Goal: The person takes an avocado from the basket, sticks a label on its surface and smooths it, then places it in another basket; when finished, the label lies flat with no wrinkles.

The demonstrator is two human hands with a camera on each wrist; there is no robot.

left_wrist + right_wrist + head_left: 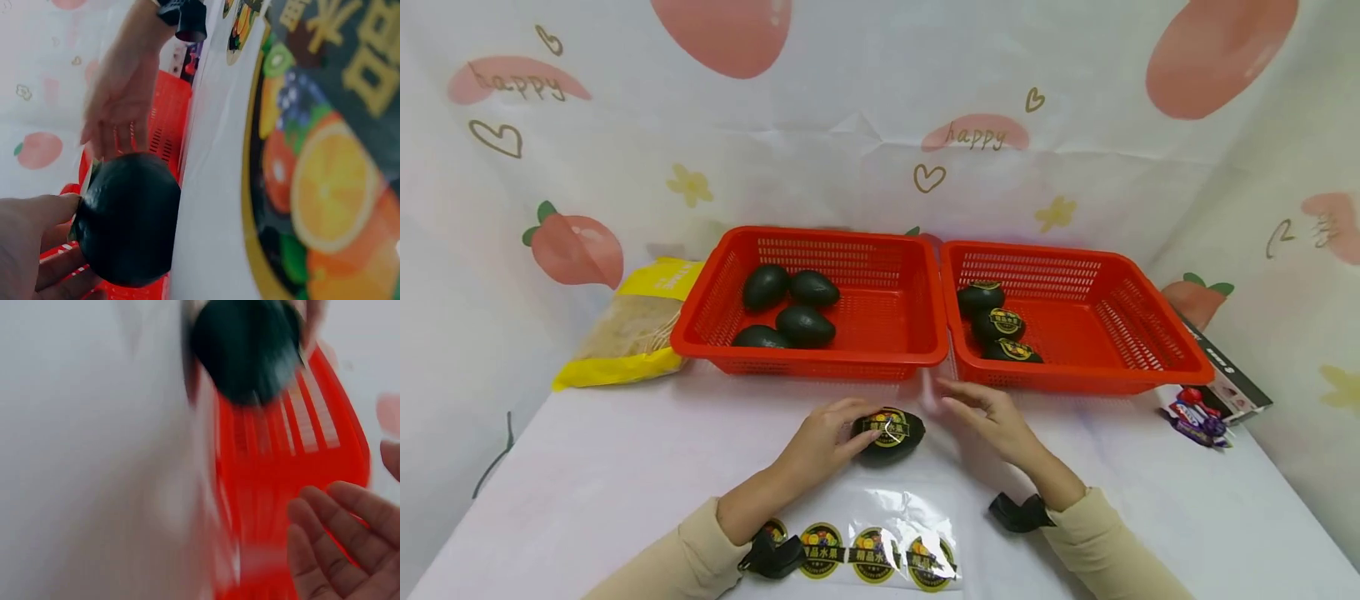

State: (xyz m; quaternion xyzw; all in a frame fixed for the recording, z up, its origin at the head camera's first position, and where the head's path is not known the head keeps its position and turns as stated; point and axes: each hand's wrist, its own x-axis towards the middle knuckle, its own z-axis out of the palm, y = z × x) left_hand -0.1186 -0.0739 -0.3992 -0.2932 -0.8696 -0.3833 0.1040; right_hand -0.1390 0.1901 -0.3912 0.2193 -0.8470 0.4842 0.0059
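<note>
- Nearest us, a strip of round fruit stickers lies on the white table, between the two cream sleeves.
- Just past it, the left hand has its fingers curled round the dark avocado, holding it down on the table; a sticker already sits on top of the fruit.
- The right hand hovers just beside the avocado, fingers relaxed and spread, holding nothing; the right wrist view is blurred but shows the same loose fingers.
- Risk, as I read it: the fruit is round and gripped from one side only, so it could roll away toward the baskets; a sticker edge not pressed flat might lift.
- Farther back, the left red basket holds unlabelled avocados; the right red basket holds three labelled ones.
- A yellow packet sits far left, wrapped sweets far right.
</note>
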